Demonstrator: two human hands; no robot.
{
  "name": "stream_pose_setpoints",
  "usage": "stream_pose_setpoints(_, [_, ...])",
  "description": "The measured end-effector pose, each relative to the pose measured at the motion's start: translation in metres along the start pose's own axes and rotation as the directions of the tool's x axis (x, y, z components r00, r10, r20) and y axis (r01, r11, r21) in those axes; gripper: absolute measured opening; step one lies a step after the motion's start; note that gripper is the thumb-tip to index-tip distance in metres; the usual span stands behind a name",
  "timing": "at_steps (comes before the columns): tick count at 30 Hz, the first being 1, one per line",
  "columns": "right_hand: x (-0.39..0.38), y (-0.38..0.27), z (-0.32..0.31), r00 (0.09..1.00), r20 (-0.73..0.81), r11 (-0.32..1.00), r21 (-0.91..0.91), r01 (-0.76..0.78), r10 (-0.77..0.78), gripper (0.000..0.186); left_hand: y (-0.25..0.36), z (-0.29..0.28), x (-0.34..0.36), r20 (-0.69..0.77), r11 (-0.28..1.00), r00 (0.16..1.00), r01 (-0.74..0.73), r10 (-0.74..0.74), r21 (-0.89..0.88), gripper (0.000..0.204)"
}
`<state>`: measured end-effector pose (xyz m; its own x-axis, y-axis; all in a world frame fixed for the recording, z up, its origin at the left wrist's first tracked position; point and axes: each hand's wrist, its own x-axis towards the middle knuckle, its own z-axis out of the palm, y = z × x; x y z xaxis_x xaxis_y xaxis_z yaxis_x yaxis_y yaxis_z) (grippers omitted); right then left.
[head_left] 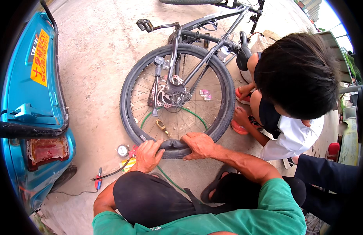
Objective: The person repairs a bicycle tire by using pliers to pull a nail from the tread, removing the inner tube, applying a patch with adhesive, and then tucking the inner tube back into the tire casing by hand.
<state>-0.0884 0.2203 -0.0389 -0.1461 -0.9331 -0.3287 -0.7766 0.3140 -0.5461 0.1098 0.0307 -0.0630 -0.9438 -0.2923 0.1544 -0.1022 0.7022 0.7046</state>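
Note:
A bicycle wheel with a black tire (pixel 127 92) lies in front of me, still fitted to the grey bicycle frame (pixel 216 47). Between my hands, a short stretch of black inner tube (pixel 174 143) bulges out at the wheel's near edge. My left hand (pixel 147 155) is closed over the tire just left of that bulge, its fingertips against the rubber. On the other side, my right hand (pixel 199 146) grips the tire, thumb toward me and fingers over the rim side. Parts of both hands' grip underneath are hidden.
A person (pixel 295 78) crouches at the right, close to the wheel. Left stands a blue vehicle (pixel 32 98). A pressure gauge (pixel 122 150) with a hose and a red-blue screwdriver (pixel 98 179) lie on the ground. A green hose (pixel 169 178) and a yellow-handled tool (pixel 162 126) lie near the wheel.

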Motion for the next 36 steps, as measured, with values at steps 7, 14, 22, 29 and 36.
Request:
stream_pose_setpoints(7, [-0.002, 0.003, -0.022, 0.988, 0.147, 0.991, -0.129, -0.017, 0.036, 0.061, -0.027, 0.012, 0.003, 0.064, 0.993, 0.995, -0.086, 0.081, 0.08, 0.035])
stream_pose_setpoints(14, [0.005, 0.005, -0.032, 0.941, 0.328, 0.992, -0.114, -0.046, 0.081, 0.055, -0.023, -0.007, 0.008, 0.441, 0.988, 0.89, -0.149, 0.117, 0.039, 0.048])
stream_pose_setpoints(22, [0.008, -0.008, -0.035, 0.902, 0.405, 0.984, -0.153, -0.093, 0.148, 0.046, -0.02, 0.011, 0.052, 0.864, 0.988, 0.5, -0.093, -0.06, 0.123, 0.06])
stream_pose_setpoints(29, [-0.006, -0.002, -0.01, 0.999, 0.033, 0.995, -0.094, 0.025, -0.022, 0.044, -0.022, 0.023, 0.037, 0.65, 0.877, 0.76, 0.325, -0.019, -0.354, 0.051])
stream_pose_setpoints(36, [-0.011, 0.015, -0.014, 0.995, 0.095, 0.995, -0.085, 0.043, -0.035, 0.044, -0.01, 0.019, 0.002, 0.307, 0.974, 0.925, -0.198, 0.223, -0.11, 0.061])
